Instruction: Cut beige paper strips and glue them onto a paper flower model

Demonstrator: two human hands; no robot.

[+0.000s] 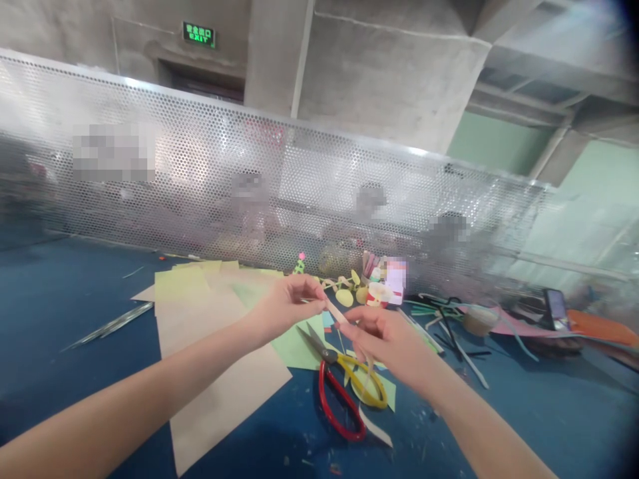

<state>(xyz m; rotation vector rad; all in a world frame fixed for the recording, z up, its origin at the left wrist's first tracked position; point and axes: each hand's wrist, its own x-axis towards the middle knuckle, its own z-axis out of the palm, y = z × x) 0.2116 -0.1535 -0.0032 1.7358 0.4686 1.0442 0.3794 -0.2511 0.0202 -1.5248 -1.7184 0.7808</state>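
A narrow pale paper strip is stretched between my two hands above the table. My left hand pinches its upper end between thumb and fingertips. Lower down, my right hand pinches the other part, and a thin curled length hangs below its fingers. Scissors with one red and one yellow handle lie on the table beneath, blades apart and pointing up to the left. Under them are green paper and small cut scraps. A large pale sheet lies below my left forearm.
A perforated metal screen runs along the table's far edge, with people blurred behind it. Paper pieces, a cup and a lit phone stand at the back. Thin silvery sticks lie left; strips, a tape roll and another phone lie right.
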